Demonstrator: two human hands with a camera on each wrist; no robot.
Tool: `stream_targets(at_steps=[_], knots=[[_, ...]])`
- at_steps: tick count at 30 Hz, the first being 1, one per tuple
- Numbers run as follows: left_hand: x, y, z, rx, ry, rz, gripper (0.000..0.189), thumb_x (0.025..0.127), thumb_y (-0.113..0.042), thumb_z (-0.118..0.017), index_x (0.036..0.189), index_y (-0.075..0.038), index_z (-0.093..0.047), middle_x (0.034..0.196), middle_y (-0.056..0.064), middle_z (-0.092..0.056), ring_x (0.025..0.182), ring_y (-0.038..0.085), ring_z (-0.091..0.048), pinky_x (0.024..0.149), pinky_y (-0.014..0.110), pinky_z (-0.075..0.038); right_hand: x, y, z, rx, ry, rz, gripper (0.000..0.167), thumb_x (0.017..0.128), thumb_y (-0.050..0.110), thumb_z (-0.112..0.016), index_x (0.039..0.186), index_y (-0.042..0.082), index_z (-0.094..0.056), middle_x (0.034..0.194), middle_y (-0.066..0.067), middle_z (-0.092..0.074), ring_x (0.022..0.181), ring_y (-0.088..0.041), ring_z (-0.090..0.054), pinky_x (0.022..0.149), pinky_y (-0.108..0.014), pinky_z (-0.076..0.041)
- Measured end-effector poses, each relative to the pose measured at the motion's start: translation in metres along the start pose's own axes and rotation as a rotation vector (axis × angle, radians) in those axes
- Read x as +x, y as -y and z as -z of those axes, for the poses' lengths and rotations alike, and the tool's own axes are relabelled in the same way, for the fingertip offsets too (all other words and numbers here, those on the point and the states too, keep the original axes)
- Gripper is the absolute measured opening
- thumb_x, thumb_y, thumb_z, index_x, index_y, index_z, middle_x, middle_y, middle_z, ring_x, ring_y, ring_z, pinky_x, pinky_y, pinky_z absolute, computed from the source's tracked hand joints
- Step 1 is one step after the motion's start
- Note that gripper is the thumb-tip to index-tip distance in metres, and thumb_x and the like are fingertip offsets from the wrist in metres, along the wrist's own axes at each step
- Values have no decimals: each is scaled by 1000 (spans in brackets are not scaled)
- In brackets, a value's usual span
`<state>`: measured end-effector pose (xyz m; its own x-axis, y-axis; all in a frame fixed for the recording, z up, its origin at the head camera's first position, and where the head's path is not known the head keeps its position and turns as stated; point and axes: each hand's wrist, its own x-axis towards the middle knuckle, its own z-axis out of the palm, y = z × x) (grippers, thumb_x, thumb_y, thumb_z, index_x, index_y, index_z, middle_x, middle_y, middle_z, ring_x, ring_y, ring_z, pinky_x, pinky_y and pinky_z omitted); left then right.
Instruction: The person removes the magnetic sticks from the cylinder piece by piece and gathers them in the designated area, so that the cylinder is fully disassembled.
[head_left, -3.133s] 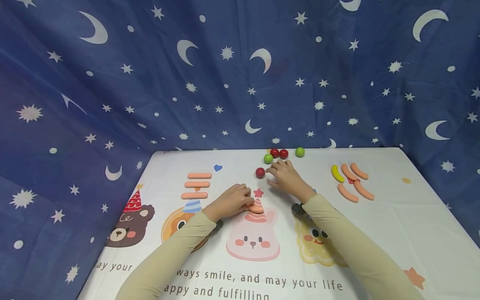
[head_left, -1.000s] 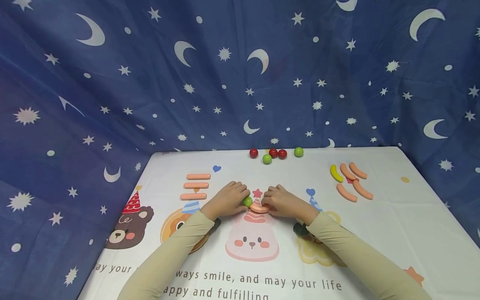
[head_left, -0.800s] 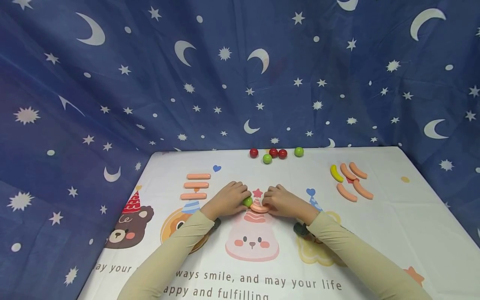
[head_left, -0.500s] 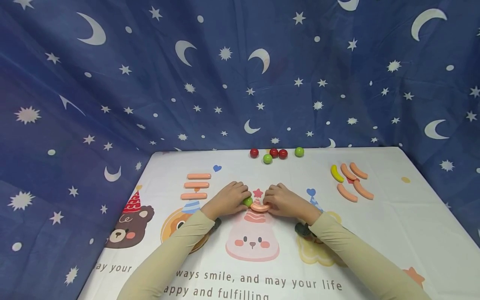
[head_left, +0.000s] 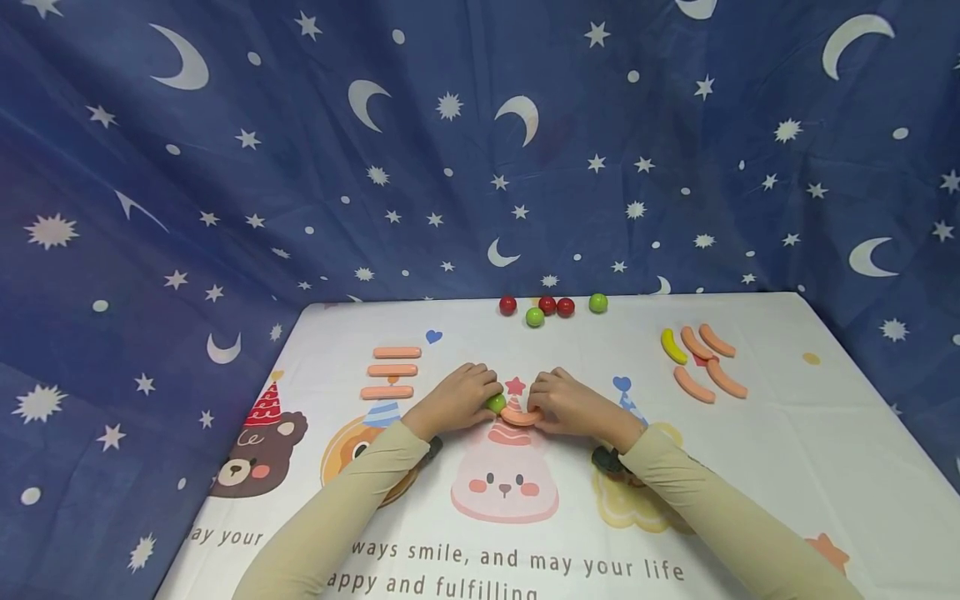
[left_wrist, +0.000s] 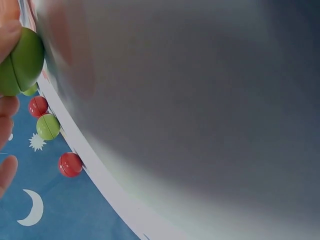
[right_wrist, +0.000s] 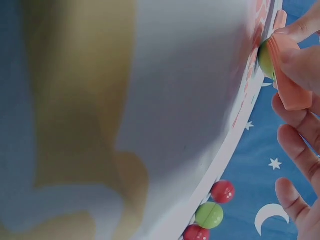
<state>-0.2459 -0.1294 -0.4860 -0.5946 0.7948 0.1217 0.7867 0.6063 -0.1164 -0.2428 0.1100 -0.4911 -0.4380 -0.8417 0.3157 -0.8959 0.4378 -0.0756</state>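
Observation:
My left hand [head_left: 456, 402] pinches a glossy green ball [head_left: 496, 403] over the pink hat print at the table's middle. In the left wrist view a seam runs down that ball, between thumb and finger. Right beside it, my right hand [head_left: 573, 406] pinches the right end of a curved pink toy sausage [head_left: 517, 417]. The right wrist view shows the sausage [right_wrist: 289, 75] between thumb and forefinger, with the other fingers loosely spread and the green ball partly hidden behind it. Ball and sausage are close together; I cannot tell whether they touch.
Three straight sausages [head_left: 392, 370] lie in a stack of rows at the left. Several curved sausages [head_left: 726, 380] and one yellow banana-shaped piece [head_left: 673, 347] lie at the right. Red balls [head_left: 566, 307] and green balls [head_left: 535, 317] sit along the back edge, before a blue curtain [head_left: 450, 167].
Since the oldest frame, my right hand has come forward from the balls onto the sausage's right end. One red ball has shifted to the back edge. The green ball now shows at my left fingers.

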Motion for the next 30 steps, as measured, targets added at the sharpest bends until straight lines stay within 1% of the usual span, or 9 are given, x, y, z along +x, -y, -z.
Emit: stream_targets(at_steps=[7, 14, 21, 30], knots=[[0, 1, 0, -4, -3, -8, 30, 83, -37, -68, 105, -17, -63, 94, -5, -57, 87, 11, -48, 90, 29, -43, 0, 0, -1, 17, 29, -9, 11, 74, 19, -75, 81, 17, -67, 82, 7, -66, 84, -11, -53, 77, -31, -40], [1, 1, -3, -2, -16, -22, 29, 82, -36, -69, 103, -18, -63, 92, -5, -56, 85, 11, -47, 89, 29, -43, 1, 1, 0, 20, 27, -2, 13, 72, 18, -77, 81, 16, -67, 80, 7, -66, 83, -11, -53, 75, -30, -42], [1, -1, 0, -14, 4, -18, 30, 82, -35, -69, 106, -17, -63, 95, -4, -56, 88, 12, -48, 90, 29, -42, 2, 2, 4, 23, 41, 4, 14, 71, 17, -77, 79, 15, -66, 79, 7, -65, 80, -11, -52, 72, -28, -41], [1, -1, -2, -20, 10, -15, 29, 82, -35, -70, 105, -18, -62, 96, -4, -56, 89, 11, -47, 92, 29, -42, 3, 1, 7, 6, 20, 19, 15, 72, 18, -77, 79, 15, -65, 78, 7, -64, 82, -11, -54, 70, -27, -41]])
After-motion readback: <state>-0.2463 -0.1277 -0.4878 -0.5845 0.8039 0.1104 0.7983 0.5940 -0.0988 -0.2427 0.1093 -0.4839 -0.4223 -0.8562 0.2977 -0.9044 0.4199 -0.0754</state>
